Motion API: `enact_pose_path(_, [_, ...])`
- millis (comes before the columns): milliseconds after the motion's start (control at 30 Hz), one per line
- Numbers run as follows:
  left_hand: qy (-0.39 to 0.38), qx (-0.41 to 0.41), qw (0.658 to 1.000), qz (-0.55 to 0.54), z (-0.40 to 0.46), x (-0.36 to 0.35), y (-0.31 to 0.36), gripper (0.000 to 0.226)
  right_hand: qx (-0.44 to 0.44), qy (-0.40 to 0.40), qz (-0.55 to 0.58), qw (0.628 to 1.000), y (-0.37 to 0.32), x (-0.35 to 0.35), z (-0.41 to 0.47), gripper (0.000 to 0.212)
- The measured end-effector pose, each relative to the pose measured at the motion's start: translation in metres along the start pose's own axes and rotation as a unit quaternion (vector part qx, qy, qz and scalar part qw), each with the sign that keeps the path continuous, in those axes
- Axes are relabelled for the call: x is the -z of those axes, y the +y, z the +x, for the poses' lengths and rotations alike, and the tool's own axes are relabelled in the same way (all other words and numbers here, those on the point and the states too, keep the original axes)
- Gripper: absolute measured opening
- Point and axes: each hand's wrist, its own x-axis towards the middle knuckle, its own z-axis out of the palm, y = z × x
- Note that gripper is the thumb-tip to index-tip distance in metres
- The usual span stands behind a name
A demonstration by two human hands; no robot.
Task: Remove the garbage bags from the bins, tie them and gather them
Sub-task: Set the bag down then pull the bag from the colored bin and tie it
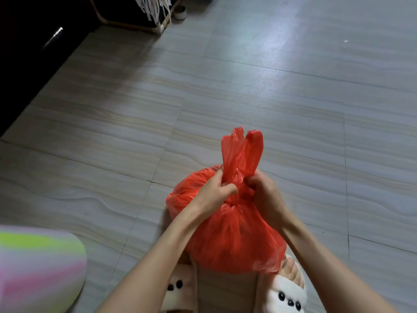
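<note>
A full red garbage bag (pixel 232 236) sits on the tiled floor just in front of my feet. Its top is gathered into a neck, and two handle loops stick up above it. My left hand (pixel 214 193) grips the neck from the left, fingers closed around the bunched plastic. My right hand (pixel 264 193) pinches the same neck from the right, touching the left hand's fingertips. No bin is in view.
My two feet in white slippers (pixel 288 294) stand right behind the bag. A pastel striped rounded object (pixel 38 263) fills the lower left corner. Dark furniture (pixel 27 53) runs along the left. A wooden-framed rack with hanging white strips (pixel 153 12) stands at the far top.
</note>
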Motion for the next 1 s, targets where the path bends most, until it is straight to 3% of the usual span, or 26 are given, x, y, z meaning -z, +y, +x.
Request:
enact_pose_path(100, [-0.036,-0.023,0.999,-0.019,-0.001,0.004,-0.003,0.036,-0.030,-0.050,0.048,0.997,-0.003,0.000,-0.004,0.030])
enact_pose_path(200, [-0.032,-0.044,0.998,-0.013,-0.001,0.004,-0.002,0.026,0.011,-0.009,-0.058,0.998,-0.001,0.000,-0.005,0.036])
enact_pose_path(267, [-0.005,-0.069,0.995,0.071,-0.002,0.002,-0.003,0.013,0.030,-0.017,-0.132,0.991,0.000,0.000,-0.003,0.049])
enact_pose_path(333, [0.061,-0.047,0.988,0.130,-0.002,0.001,-0.008,0.033,0.027,-0.034,-0.162,0.986,0.003,0.000,0.000,0.062])
enact_pose_path(367, [0.107,0.002,0.986,0.125,-0.001,0.000,-0.008,0.047,0.015,-0.033,-0.150,0.988,0.006,0.001,0.002,0.069])
enact_pose_path(433, [0.126,0.072,0.989,0.036,-0.002,0.000,-0.009,0.066,-0.023,-0.019,-0.070,0.997,0.009,0.004,0.005,0.076])
enact_pose_path(533, [0.051,0.046,0.997,-0.041,-0.006,0.004,-0.011,0.075,-0.067,-0.099,0.054,0.991,-0.003,0.003,0.006,0.049])
enact_pose_path(600, [0.017,0.030,0.999,-0.023,-0.005,0.008,-0.014,0.071,-0.106,-0.123,0.026,0.986,-0.012,-0.001,0.006,0.048])
enact_pose_path(767, [0.054,0.048,0.995,-0.068,-0.004,0.013,-0.022,0.068,-0.109,-0.098,0.031,0.989,-0.006,0.001,0.007,0.035])
enact_pose_path(933, [0.021,0.062,0.978,-0.197,0.001,0.019,-0.021,0.070,-0.080,-0.136,0.204,0.966,-0.005,0.003,0.001,0.016])
enact_pose_path(1000, [-0.015,0.065,0.968,-0.240,0.001,0.023,-0.019,0.066,-0.084,-0.099,0.264,0.956,-0.006,0.007,0.001,0.005])
